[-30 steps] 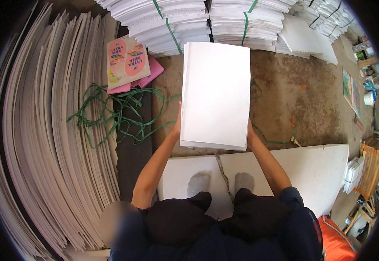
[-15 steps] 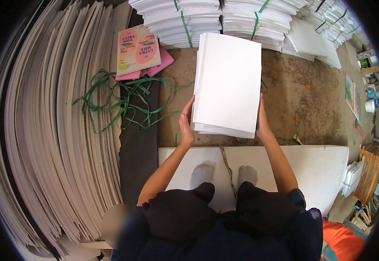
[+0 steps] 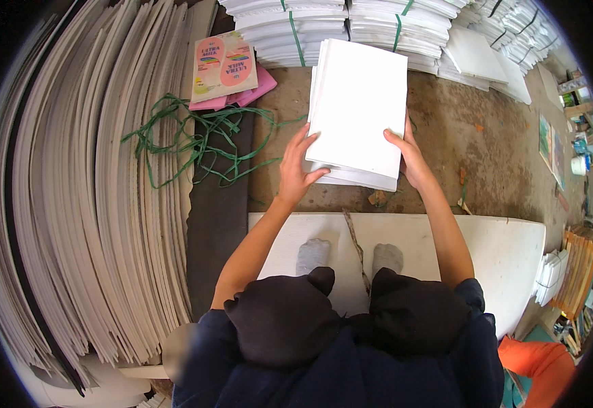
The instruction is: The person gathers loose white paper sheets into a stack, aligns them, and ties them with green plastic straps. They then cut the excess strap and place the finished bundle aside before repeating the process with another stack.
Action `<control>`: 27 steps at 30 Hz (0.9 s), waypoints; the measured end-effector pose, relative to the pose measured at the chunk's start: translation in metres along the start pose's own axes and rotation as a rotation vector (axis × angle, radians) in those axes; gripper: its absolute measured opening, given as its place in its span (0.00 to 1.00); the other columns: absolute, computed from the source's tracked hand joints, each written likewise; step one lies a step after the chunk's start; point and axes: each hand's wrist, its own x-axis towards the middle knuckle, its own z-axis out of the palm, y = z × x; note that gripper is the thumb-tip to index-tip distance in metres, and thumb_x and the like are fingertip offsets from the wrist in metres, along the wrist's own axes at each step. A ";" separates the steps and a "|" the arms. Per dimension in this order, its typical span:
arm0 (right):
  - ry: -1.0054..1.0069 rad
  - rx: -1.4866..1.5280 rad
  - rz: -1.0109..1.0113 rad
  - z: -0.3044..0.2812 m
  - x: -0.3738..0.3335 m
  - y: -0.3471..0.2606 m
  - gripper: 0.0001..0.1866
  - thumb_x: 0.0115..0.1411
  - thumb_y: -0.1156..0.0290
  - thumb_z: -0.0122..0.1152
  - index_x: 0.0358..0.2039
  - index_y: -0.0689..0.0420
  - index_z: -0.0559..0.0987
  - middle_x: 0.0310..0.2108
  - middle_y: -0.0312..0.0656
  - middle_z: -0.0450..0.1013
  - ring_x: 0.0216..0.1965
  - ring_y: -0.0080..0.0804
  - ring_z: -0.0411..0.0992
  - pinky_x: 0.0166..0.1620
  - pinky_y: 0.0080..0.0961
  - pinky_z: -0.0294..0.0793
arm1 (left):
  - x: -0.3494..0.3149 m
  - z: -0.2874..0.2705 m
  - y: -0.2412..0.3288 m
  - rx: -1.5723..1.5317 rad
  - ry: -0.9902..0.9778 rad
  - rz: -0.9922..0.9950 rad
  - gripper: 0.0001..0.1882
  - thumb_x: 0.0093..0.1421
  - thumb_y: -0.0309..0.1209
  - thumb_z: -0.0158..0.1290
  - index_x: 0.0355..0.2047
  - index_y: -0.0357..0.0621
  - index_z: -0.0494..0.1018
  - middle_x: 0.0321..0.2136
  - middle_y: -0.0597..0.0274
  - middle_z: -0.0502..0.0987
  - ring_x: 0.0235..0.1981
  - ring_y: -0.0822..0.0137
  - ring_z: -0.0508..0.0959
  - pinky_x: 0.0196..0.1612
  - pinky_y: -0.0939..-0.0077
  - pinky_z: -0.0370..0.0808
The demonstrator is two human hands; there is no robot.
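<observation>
A stack of white boards or thick paper sheets (image 3: 357, 109) is between my two hands, above the brown floor. Its layers are uneven, with lower sheets sticking out at the left and bottom edges. My left hand (image 3: 296, 164) grips the lower left side, its fingertips at the edge and the thumb near the bottom corner. On the right edge, my right hand (image 3: 410, 156) holds the stack with its thumb on the top sheet. The fingers beneath the right edge are partly hidden.
Tall grey-white board sheets (image 3: 99, 190) stand at the left. Tangled green plastic twine (image 3: 204, 146) lies beside a printed carton sheet (image 3: 223, 68) and pink pieces (image 3: 262, 85). Tied white stacks (image 3: 317, 34) line the back. A white board (image 3: 473, 251) lies under my feet.
My right thumb has come onto the top sheet, and my left thumb has moved in along the lower edge. The top sheets have shifted against the lower ones.
</observation>
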 end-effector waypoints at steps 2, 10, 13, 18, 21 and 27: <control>-0.022 -0.057 -0.043 0.002 0.002 -0.004 0.49 0.49 0.55 0.56 0.61 0.51 0.34 0.63 0.47 0.32 0.64 0.40 0.33 0.61 0.35 0.35 | -0.003 -0.002 -0.007 0.010 0.003 0.045 0.42 0.34 0.45 0.63 0.50 0.44 0.61 0.56 0.49 0.57 0.55 0.49 0.59 0.54 0.59 0.59; 0.100 -0.150 0.013 -0.030 0.035 -0.015 0.44 0.51 0.38 0.45 0.62 0.43 0.42 0.63 0.47 0.34 0.64 0.42 0.30 0.60 0.47 0.33 | -0.011 -0.016 -0.033 -0.118 -0.130 0.232 0.60 0.29 0.47 0.67 0.60 0.65 0.40 0.60 0.45 0.43 0.59 0.42 0.49 0.57 0.51 0.52; 0.117 -0.085 -0.131 -0.043 0.070 -0.014 0.44 0.51 0.37 0.43 0.61 0.46 0.42 0.63 0.47 0.34 0.64 0.41 0.31 0.61 0.46 0.32 | -0.008 -0.004 -0.037 -0.154 -0.145 0.192 0.63 0.30 0.46 0.67 0.60 0.68 0.36 0.60 0.44 0.41 0.59 0.41 0.48 0.57 0.51 0.51; 0.124 -0.021 -0.220 -0.036 0.116 -0.019 0.44 0.52 0.40 0.45 0.60 0.58 0.48 0.61 0.48 0.43 0.63 0.39 0.39 0.61 0.33 0.38 | -0.004 0.001 -0.042 -0.143 -0.217 0.144 0.61 0.32 0.41 0.68 0.61 0.67 0.37 0.60 0.43 0.40 0.60 0.42 0.46 0.58 0.51 0.50; 0.114 0.011 -0.165 -0.032 0.121 -0.015 0.43 0.52 0.42 0.48 0.59 0.60 0.50 0.60 0.48 0.46 0.62 0.38 0.41 0.60 0.30 0.41 | -0.009 0.001 -0.044 -0.184 -0.237 0.141 0.61 0.31 0.40 0.68 0.61 0.68 0.37 0.60 0.43 0.40 0.60 0.42 0.45 0.58 0.51 0.48; 0.121 -0.038 -0.239 -0.032 0.116 -0.020 0.43 0.54 0.40 0.43 0.60 0.57 0.47 0.61 0.48 0.44 0.62 0.38 0.41 0.61 0.32 0.38 | -0.005 -0.012 -0.038 0.015 -0.400 0.002 0.64 0.30 0.41 0.66 0.61 0.50 0.34 0.61 0.45 0.38 0.62 0.47 0.41 0.60 0.52 0.40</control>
